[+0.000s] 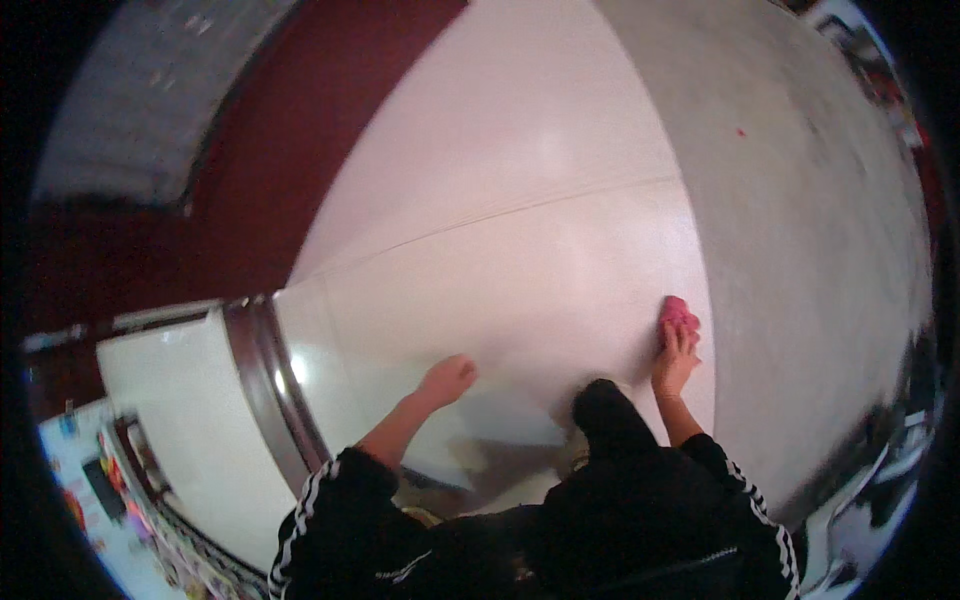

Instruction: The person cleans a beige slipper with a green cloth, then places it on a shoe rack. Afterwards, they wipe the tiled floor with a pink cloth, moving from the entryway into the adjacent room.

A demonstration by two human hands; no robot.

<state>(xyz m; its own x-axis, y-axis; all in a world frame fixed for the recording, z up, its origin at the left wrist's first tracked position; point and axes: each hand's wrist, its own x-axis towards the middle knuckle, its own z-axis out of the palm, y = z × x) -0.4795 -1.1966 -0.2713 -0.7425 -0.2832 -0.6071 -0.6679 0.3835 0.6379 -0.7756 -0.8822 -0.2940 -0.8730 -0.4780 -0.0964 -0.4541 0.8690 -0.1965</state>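
A crumpled pink cloth (677, 310) lies under the fingers of my right hand (677, 361), which presses it on the smooth pale surface (525, 247) near that surface's right edge. My left hand (450, 377) is curled into a loose fist above the same surface, left of my knee. Nothing shows in it, though the inside of the fist is hidden. A thin dark line crosses the pale surface ahead of both hands.
Rough grey concrete (795, 247) borders the pale surface on the right. A dark red area (300, 127) lies to the upper left. At the left are a brown door frame (262, 382) and a white panel (187, 427). My bent knee (609, 420) sits between my arms.
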